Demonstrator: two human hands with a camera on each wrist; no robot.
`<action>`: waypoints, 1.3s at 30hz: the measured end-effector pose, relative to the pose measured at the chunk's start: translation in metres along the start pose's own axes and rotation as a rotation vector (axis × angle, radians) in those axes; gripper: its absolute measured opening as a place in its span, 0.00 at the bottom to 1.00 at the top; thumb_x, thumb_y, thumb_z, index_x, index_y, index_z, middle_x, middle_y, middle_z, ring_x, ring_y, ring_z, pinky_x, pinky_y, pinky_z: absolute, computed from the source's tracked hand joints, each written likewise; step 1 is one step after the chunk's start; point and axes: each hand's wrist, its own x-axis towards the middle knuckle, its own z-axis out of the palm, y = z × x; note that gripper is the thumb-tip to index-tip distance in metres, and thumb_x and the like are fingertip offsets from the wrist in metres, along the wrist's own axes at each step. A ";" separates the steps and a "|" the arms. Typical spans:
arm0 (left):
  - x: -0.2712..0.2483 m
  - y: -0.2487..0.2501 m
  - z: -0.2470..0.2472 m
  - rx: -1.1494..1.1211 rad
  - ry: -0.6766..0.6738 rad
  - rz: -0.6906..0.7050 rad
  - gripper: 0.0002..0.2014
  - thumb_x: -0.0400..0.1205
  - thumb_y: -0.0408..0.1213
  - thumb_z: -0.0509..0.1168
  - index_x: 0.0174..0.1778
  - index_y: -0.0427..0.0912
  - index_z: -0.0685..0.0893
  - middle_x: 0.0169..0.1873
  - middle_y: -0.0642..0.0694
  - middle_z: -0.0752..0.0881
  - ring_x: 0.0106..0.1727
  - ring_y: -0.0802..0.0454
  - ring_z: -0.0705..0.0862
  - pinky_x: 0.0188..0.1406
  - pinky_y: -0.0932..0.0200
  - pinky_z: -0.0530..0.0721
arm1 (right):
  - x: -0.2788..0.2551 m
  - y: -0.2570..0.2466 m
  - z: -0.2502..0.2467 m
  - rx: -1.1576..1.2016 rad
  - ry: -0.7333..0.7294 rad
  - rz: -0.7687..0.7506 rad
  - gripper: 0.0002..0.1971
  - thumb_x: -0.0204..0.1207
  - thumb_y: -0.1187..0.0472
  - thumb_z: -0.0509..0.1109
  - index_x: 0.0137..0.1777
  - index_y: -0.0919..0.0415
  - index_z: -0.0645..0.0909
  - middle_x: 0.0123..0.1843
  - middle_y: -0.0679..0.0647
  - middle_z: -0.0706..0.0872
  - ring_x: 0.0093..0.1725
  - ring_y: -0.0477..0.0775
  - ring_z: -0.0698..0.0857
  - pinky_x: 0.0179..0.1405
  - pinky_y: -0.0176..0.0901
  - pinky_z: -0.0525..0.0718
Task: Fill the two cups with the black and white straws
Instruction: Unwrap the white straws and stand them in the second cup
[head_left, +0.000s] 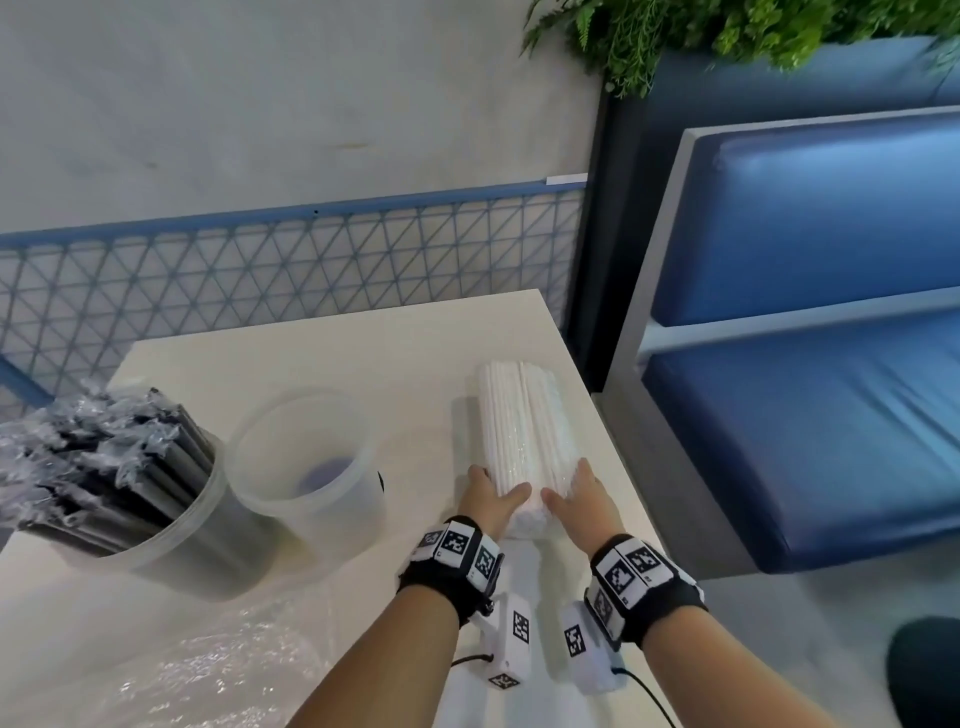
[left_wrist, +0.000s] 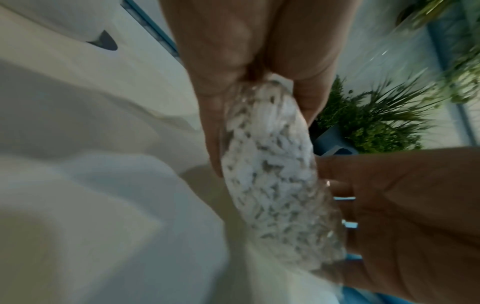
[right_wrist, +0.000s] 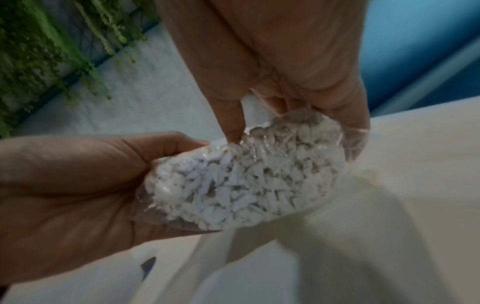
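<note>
Together, the left hand (head_left: 488, 499) and right hand (head_left: 582, 501) curl around the near end of a plastic-wrapped bundle of white straws (head_left: 519, 436) lying on the table, seemingly to lift it toward the empty clear plastic cup (head_left: 306, 462) left of the hands.

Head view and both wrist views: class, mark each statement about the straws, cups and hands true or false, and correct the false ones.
1. The black straws already stand in a cup. True.
2. The second cup holds white straws. False: it holds no straws.
3. Both hands grip the near end of the white straw bundle. True: the left hand and the right hand hold it from either side.
4. The white bundle stands upright on the table. False: it lies flat.
5. The white straws are loose, with no wrapping. False: clear plastic covers their ends in the wrist views.
</note>
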 end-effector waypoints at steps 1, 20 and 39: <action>-0.010 0.001 -0.003 -0.041 0.028 0.054 0.21 0.80 0.39 0.65 0.62 0.35 0.65 0.52 0.44 0.76 0.53 0.46 0.78 0.48 0.62 0.75 | -0.006 -0.001 0.002 0.038 -0.010 -0.016 0.33 0.80 0.54 0.63 0.78 0.67 0.54 0.77 0.66 0.67 0.74 0.66 0.71 0.71 0.55 0.72; -0.146 -0.032 -0.064 0.332 -0.048 0.741 0.45 0.74 0.65 0.55 0.80 0.49 0.41 0.81 0.60 0.36 0.82 0.63 0.45 0.82 0.54 0.51 | -0.137 -0.049 -0.003 1.049 -0.077 -0.337 0.21 0.63 0.69 0.64 0.58 0.67 0.79 0.52 0.64 0.87 0.51 0.62 0.87 0.46 0.51 0.85; -0.182 -0.090 -0.172 -0.063 0.204 0.380 0.38 0.59 0.43 0.82 0.59 0.57 0.67 0.50 0.63 0.78 0.53 0.64 0.78 0.48 0.70 0.74 | -0.187 -0.071 0.084 0.789 0.133 -0.492 0.23 0.69 0.55 0.71 0.64 0.55 0.75 0.63 0.50 0.82 0.62 0.53 0.82 0.57 0.49 0.82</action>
